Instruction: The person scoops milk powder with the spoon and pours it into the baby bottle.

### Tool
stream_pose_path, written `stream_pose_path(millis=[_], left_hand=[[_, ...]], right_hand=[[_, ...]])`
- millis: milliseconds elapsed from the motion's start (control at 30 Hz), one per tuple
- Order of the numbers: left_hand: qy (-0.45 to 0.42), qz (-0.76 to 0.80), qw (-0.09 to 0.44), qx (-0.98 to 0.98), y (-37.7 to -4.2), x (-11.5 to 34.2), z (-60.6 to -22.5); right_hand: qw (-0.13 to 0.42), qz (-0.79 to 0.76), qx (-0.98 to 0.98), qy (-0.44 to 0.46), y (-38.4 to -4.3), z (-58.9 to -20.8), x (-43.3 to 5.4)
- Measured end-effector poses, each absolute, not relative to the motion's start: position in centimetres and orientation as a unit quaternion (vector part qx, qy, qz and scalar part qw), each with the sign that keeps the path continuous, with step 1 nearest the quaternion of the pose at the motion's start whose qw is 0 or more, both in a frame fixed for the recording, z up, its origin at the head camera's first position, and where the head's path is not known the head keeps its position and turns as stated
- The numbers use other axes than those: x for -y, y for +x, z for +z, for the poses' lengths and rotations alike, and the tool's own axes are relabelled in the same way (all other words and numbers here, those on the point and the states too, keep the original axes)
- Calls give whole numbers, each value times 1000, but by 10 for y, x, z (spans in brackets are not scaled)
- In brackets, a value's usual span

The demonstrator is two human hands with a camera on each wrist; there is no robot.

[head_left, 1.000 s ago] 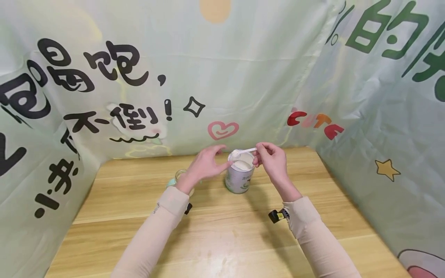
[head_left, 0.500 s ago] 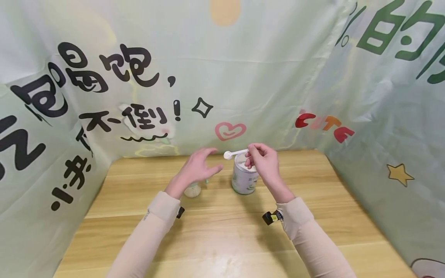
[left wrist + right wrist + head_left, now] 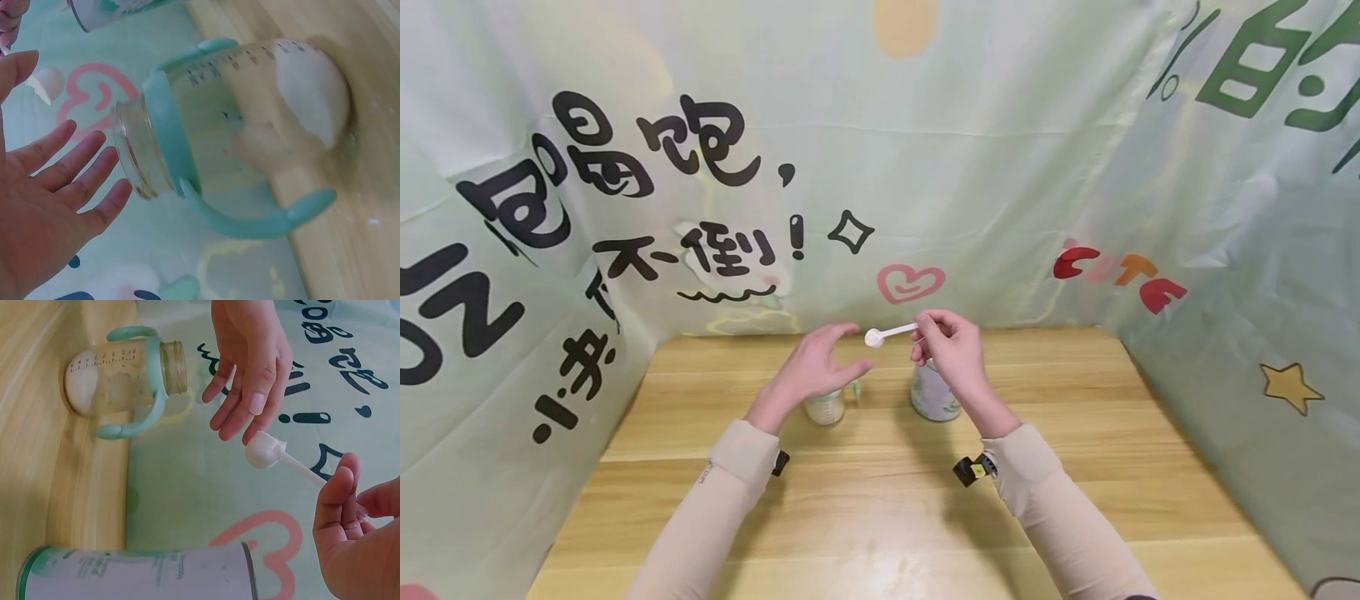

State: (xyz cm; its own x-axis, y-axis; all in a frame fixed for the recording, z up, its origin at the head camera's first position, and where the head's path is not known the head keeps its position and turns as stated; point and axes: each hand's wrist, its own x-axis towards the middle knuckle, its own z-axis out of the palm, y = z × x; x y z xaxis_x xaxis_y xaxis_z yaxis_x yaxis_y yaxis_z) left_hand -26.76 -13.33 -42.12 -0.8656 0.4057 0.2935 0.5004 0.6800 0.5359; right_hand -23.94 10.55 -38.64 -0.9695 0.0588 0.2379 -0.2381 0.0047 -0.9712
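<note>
My right hand (image 3: 953,350) pinches the thin handle of a white measuring scoop (image 3: 889,332) heaped with white powder, seen close in the right wrist view as a scoop (image 3: 264,450) with a rounded bowl. Beside the scoop's bowl my left hand (image 3: 812,364) is held with fingers spread and nothing in it. Below that hand stands an uncapped clear baby bottle (image 3: 250,106) with a mint-green collar and two handles; white powder lies in its bottom. A milk powder can (image 3: 934,396) stands under my right hand, its top mostly hidden by the hand in the head view.
Bottle and can stand on a wood-grain table (image 3: 872,500), with room between them. Pale green printed fabric (image 3: 985,167) encloses the table at the back and both sides. A small camera (image 3: 973,470) is strapped to the right wrist.
My right hand has carried the filled scoop leftward, from over the can's rim to beside my left hand. The left hand has left the can and moved left above the bottle.
</note>
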Motion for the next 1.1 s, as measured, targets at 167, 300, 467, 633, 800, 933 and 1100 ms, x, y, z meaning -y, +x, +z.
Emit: stream_pose_path(millis=[167, 300, 467, 633, 800, 933, 1100], left_hand=[[-241, -308, 76, 917, -266, 144, -426], [-232, -311, 73, 919, -264, 151, -430], [-228, -317, 81, 917, -261, 158, -433], [-224, -320, 76, 917, -260, 165, -439], [-221, -331, 67, 915, -259, 172, -445], [-219, -335, 70, 914, -257, 177, -449], [-211, -335, 69, 916, -255, 183, -453]], right_hand=[[93, 701, 703, 70, -241, -390, -97], [86, 699, 705, 76, -240, -392, -90], [77, 700, 706, 77, -238, -395, -79], [65, 694, 713, 82, -236, -399, -70], [58, 687, 719, 91, -233, -400, -63], [53, 673, 731, 101, -233, -403, -59], [48, 661, 741, 110, -232, -406, -54]])
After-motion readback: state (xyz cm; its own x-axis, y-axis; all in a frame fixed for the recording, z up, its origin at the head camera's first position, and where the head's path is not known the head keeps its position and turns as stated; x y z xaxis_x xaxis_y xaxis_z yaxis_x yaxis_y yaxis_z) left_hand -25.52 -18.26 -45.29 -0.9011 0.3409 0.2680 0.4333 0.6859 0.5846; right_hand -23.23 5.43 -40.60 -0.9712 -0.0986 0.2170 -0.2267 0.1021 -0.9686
